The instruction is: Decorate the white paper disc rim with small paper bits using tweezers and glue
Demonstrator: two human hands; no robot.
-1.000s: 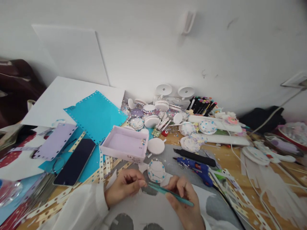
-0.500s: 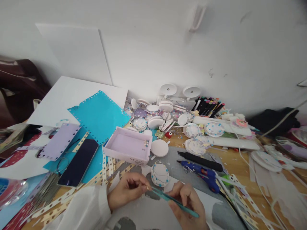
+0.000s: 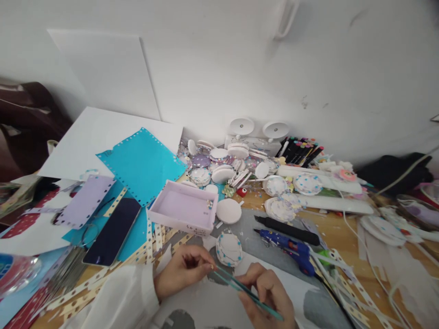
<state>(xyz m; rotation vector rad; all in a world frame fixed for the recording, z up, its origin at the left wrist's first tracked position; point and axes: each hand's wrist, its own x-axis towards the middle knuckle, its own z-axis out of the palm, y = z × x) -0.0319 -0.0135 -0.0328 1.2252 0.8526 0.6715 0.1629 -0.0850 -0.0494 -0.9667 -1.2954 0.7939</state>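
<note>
My right hand grips teal tweezers, which slant up and left with their prongs a little apart. The tips reach the fingertips of my left hand, whose thumb and forefinger are pinched together. Something tiny and pale shows at that pinch, too small to name. Just beyond both hands lies a round white piece with blue dots around its edge. Behind it are a plain white disc and a shallow lilac box with a few small bits inside.
A blue glue gun and a black pen-like tool lie to the right. A phone, turquoise sheet and punched paper strips lie left. Round decorated pieces are heaped by the wall, near markers.
The tweezers' prongs have spread apart, and their tips still meet the left fingertips. Both hands stay in nearly the same place. The view has shifted very slightly.
</note>
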